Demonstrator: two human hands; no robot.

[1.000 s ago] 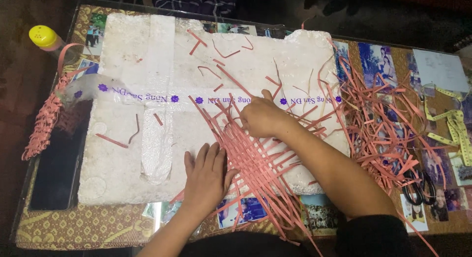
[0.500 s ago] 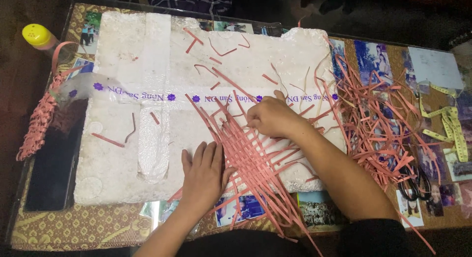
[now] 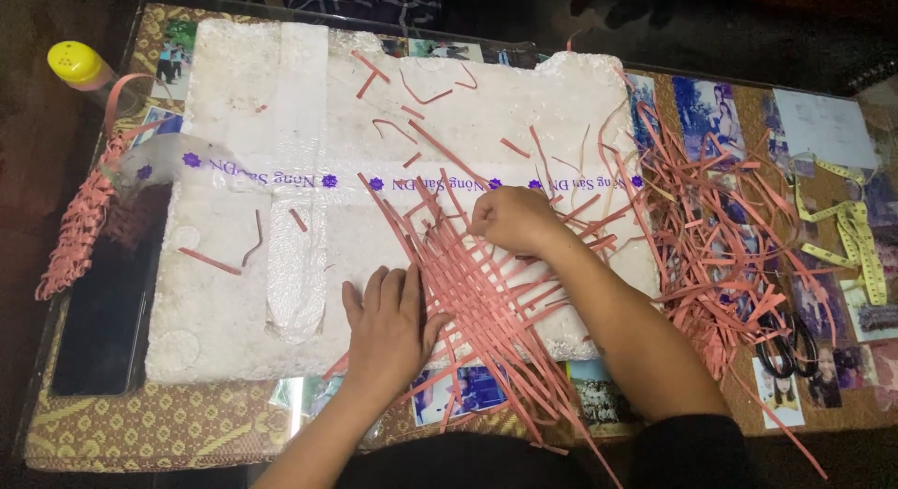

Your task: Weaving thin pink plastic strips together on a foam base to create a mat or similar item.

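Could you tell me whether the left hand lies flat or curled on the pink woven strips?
Flat: the left hand rests palm-down, fingers spread, on the woven strips.

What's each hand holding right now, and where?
Right hand pinches the woven strips at their upper edge; left hand only presses flat on their left side.

A yellow-capped bottle point(image 3: 82, 68) stands at the table's point(image 3: 140, 423) far left corner; black-handled scissors point(image 3: 786, 344) and a yellow measuring tape point(image 3: 856, 236) lie near its right edge.

Foam board point(image 3: 234, 105) bare upper left — loose strips point(image 3: 720, 236) crowd right.
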